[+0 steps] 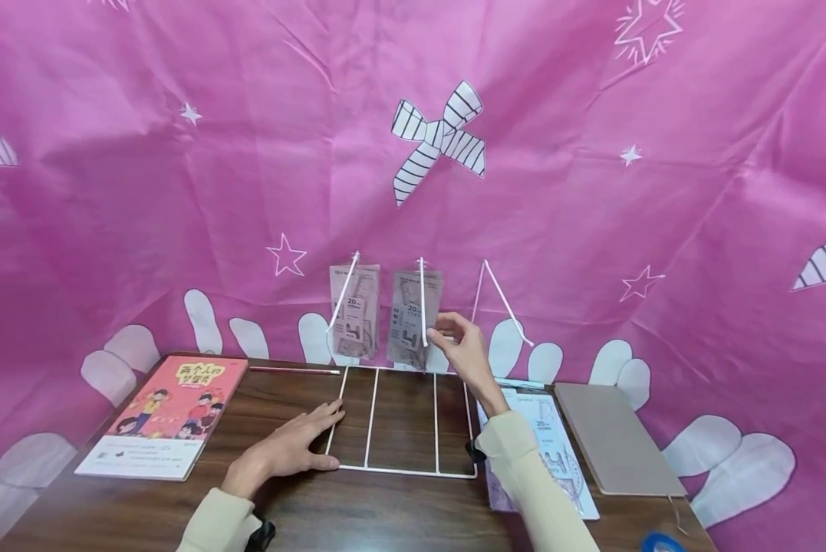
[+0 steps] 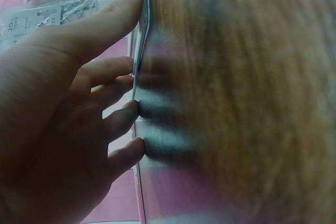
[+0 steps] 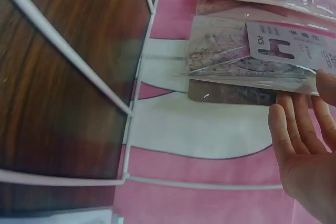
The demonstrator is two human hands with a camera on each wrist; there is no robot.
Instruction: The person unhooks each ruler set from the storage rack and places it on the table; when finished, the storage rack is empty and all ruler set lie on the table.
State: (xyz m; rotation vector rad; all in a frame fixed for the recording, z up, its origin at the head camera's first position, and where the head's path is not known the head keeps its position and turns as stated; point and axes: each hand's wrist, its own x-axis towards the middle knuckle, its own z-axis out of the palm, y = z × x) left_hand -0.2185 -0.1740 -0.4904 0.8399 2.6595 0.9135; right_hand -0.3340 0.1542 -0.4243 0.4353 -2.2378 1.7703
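Two groups of clear ruler-set packs hang from the white wire rack: left packs and middle packs, the latter on the centre prong. My right hand is at the right edge of the middle packs, close to the prong's tip. In the right wrist view, its thumb lies in front of a pack and the fingers reach behind, pinching the edge. My left hand rests at the left side of the rack's base, fingers fairly straight. The rack's right prong bears nothing.
A pink book and a pencil lie left on the wooden table. To the right are another ruler-set pack, a light blue pen, a beige notebook and blue tape. Pink cloth hangs behind the rack.
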